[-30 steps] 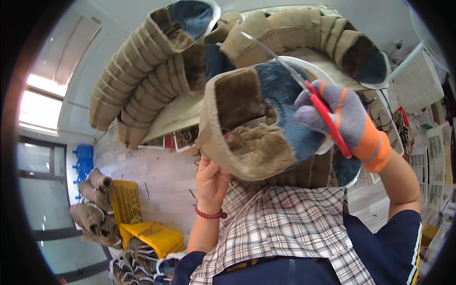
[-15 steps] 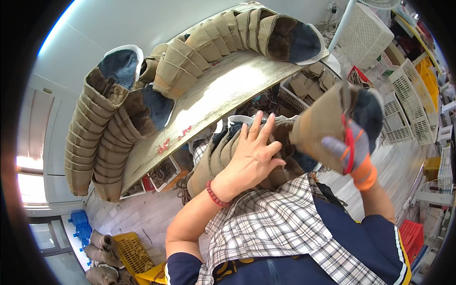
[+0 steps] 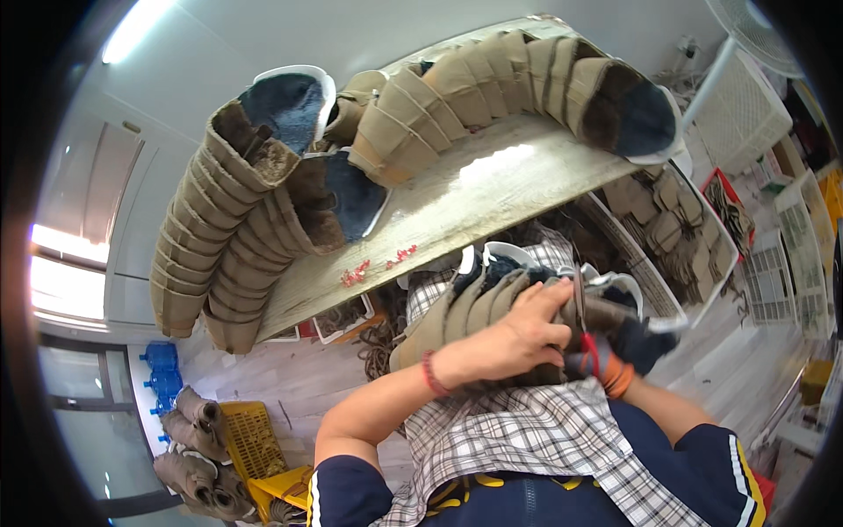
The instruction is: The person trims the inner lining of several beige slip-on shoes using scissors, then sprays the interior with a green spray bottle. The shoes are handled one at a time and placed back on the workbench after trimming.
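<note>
Head view: your left hand lies half-curled on the tan boot stack, near side of the table, can't tell if gripping; your gloved right hand is wrapped round red-handled scissors.

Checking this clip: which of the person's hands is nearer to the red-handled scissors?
Right. The gloved right hand holds the scissors; the bare left hand is close by on their left, resting on the nested tan boot pieces.
</note>
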{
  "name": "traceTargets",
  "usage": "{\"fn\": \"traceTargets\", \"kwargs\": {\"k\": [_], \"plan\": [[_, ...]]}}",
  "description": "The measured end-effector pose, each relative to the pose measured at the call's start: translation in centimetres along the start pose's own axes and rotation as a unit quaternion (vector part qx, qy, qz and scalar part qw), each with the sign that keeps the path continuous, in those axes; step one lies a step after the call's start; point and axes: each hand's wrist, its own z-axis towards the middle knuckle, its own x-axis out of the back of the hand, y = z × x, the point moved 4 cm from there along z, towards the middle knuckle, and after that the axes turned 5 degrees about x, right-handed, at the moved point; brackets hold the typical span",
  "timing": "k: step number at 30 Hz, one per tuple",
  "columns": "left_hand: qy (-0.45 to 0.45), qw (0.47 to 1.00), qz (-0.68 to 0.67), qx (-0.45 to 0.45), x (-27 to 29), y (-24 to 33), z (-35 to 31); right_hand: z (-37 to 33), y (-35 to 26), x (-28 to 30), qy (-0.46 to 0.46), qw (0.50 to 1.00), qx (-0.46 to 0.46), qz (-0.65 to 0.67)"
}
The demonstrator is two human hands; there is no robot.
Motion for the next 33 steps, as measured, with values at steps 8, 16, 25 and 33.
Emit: {"fn": "traceTargets", "kwargs": {"k": [8,16,25,33], "plan": [[0.446,0.857,0.255,0.046,20.5,-7.7,-1.6,-3.3,2.1,2.1,0.054,0.998,-0.018,-0.022],[0.363,0.722,0.302,0.505,34.5,-32.8,-3.8,-4.3,-1.5,3.7,0.164,0.986,-0.019,-0.002],[0.491,0.729,0.425,0.215,38.0,-27.5,-0.9,-4.7,-1.3,3.3,0.202,0.979,-0.016,0.013],[0.652,0.605,0.429,0.159,38.9,-15.6,2.3,-4.0,-4.1,2.4,0.161,0.984,0.026,-0.077]]}}
